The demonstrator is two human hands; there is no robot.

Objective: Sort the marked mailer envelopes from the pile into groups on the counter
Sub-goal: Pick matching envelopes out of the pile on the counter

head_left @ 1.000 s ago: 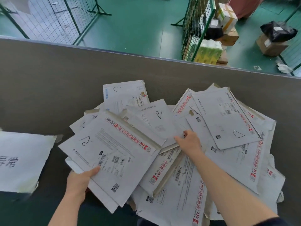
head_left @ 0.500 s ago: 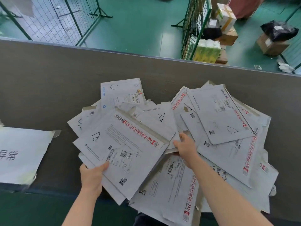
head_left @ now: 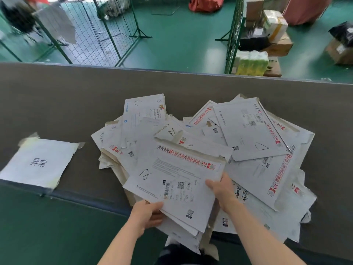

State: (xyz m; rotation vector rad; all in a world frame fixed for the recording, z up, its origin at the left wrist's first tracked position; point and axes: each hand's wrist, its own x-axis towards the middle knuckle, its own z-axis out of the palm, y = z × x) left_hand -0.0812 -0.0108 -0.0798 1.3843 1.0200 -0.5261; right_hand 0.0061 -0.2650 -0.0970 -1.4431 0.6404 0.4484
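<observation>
Envelopes are what you could lose here: your left hand (head_left: 147,217) pinches the near corner of the mailer marked with a loop (head_left: 177,180), with more mailers bunched loosely beneath it, while your right hand (head_left: 221,190) grips its right edge, so any tilt may let the lower ones slide off the bench's (head_left: 57,104) near lip. Beyond them the pile (head_left: 248,150) sprawls and overlaps, and dragging could scatter it. Left lies a taped paper sign (head_left: 39,163); past the grey bench are green floor (head_left: 181,39), wire fencing (head_left: 107,29) and cartons (head_left: 277,35).
</observation>
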